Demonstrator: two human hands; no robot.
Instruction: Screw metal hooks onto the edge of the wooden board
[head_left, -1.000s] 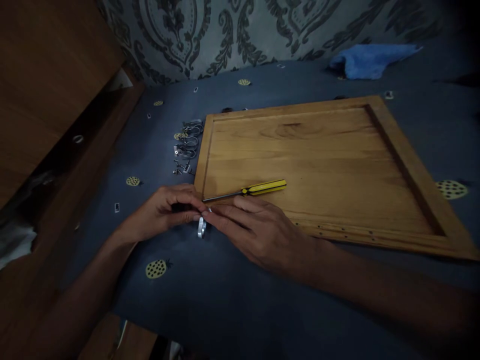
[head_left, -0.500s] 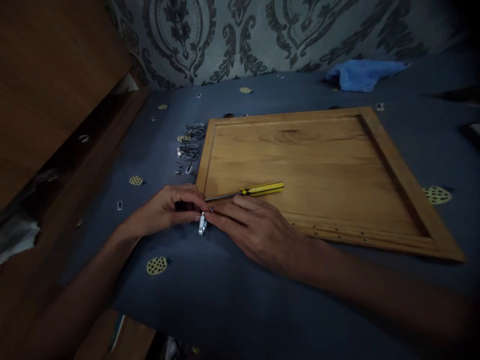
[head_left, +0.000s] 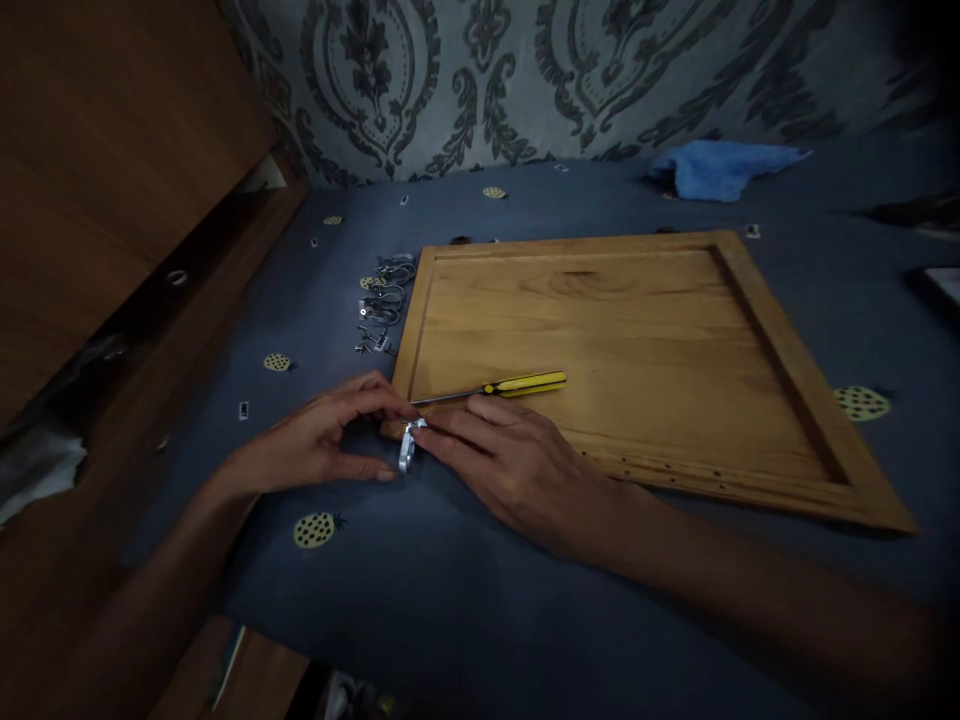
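A small silver metal bracket with a curved end (head_left: 407, 447) sits at the near left corner of a framed wooden panel (head_left: 637, 340). The fingertips of my right hand (head_left: 517, 460) pin it there, the rest of that hand lying along the panel's near edge. My left hand (head_left: 330, 435) is on the other side, thumb and forefinger spread apart; its forefinger tip reaches the corner just above the bracket. Behind my right fingers, a screwdriver with a yellow and black handle (head_left: 529, 384) lies on the panel, its shaft pointing left.
Several similar curved metal pieces (head_left: 384, 305) and loose screws (head_left: 369, 342) lie left of the panel on the blue pineapple-print cloth (head_left: 525, 620). A blue rag (head_left: 716, 170) is at the back right. A wooden cabinet (head_left: 127, 130) stands along the left.
My left thumb has come away from the bracket and dropped lower, widening the gap to the forefinger. The right fingertips stay on the bracket. The view has shifted slightly.
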